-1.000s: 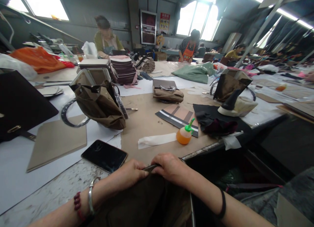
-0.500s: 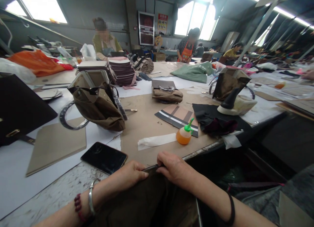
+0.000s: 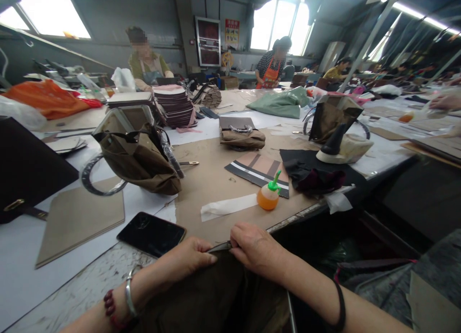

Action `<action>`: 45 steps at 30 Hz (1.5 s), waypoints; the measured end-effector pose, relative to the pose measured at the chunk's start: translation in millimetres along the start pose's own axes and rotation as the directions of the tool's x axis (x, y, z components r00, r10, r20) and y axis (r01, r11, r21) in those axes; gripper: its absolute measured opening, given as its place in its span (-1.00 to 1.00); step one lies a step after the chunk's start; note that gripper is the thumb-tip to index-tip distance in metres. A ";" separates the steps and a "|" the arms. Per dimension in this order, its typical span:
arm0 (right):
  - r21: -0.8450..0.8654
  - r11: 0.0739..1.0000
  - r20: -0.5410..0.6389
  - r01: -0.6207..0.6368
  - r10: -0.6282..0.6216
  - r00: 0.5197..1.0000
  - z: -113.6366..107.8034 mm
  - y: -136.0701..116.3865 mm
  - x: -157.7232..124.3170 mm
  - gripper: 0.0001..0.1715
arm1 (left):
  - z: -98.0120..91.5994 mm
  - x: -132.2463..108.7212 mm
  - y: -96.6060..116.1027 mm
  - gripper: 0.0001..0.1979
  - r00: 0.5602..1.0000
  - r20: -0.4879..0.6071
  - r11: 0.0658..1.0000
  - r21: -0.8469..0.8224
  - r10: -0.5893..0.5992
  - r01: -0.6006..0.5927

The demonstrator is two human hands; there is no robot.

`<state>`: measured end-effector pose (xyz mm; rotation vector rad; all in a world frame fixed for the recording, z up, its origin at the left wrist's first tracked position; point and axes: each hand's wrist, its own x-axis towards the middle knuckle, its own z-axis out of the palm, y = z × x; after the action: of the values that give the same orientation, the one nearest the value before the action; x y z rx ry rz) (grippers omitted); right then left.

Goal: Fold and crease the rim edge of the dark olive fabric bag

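Note:
Dark brown bag fabric (image 3: 212,294) hangs at the table's near edge, below my hands. My left hand (image 3: 196,256) pinches its top edge between thumb and fingers. Close beside it, my right hand (image 3: 252,249) grips the same edge with curled fingers. A short strip of the edge shows between the two hands; the fabric's lower part runs out of view. Left of my left hand lies a black phone (image 3: 151,234). Beyond my right hand stands a small bottle of orange liquid (image 3: 268,197) with a green spout, touching a white paper strip (image 3: 230,207).
Brown handbags (image 3: 140,160) with wrapped handles stand on the table, and a smaller bag (image 3: 242,134) lies further back. Flat grey-brown panels (image 3: 82,218) rest at left. Black cloth (image 3: 313,177) and a cream container (image 3: 345,149) are at right. Two people work across the table.
Both hands keep their hold on the fabric edge and have barely moved. The view has shifted slightly, so the tabletop things appear a little further left.

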<state>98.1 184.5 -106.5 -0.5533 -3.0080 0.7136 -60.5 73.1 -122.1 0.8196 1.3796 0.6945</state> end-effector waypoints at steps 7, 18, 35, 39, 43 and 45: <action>0.138 0.989 0.017 -0.049 0.047 0.999 1.6 3.6 4.9 -0.89 | -13.4 -18.2 -5.0 -0.72 0.986 0.148 0.990 -0.109 -0.074 0.090; 0.117 0.990 0.063 -0.077 0.070 0.996 -2.2 0.0 3.8 -0.87 | -17.5 -24.9 -8.0 -0.64 0.979 0.205 0.991 -0.125 -0.014 0.040; -0.228 0.969 0.021 0.100 -0.097 0.995 -3.3 -10.8 -3.8 -0.83 | -13.0 -11.1 -12.0 -0.62 0.991 0.067 0.986 0.113 0.116 -0.124; -0.212 0.973 0.022 0.093 -0.091 0.996 -0.6 -8.9 -2.8 -0.87 | -13.7 -10.7 -5.0 -0.65 0.977 0.152 0.984 0.077 0.147 -0.160; -0.165 0.982 0.061 0.087 -0.078 0.995 0.4 -6.8 0.0 -0.81 | -15.9 -9.8 0.8 -0.65 0.978 0.192 0.988 0.117 0.080 -0.104; -0.148 0.986 0.069 0.077 -0.068 0.995 0.6 -6.2 0.4 -0.81 | -17.1 -8.6 1.3 -0.65 0.976 0.207 0.990 0.107 0.064 -0.088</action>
<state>95.6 179.2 -104.4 -0.4286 -3.1418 0.5132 -78.1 68.3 -116.4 1.0123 1.2171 0.5762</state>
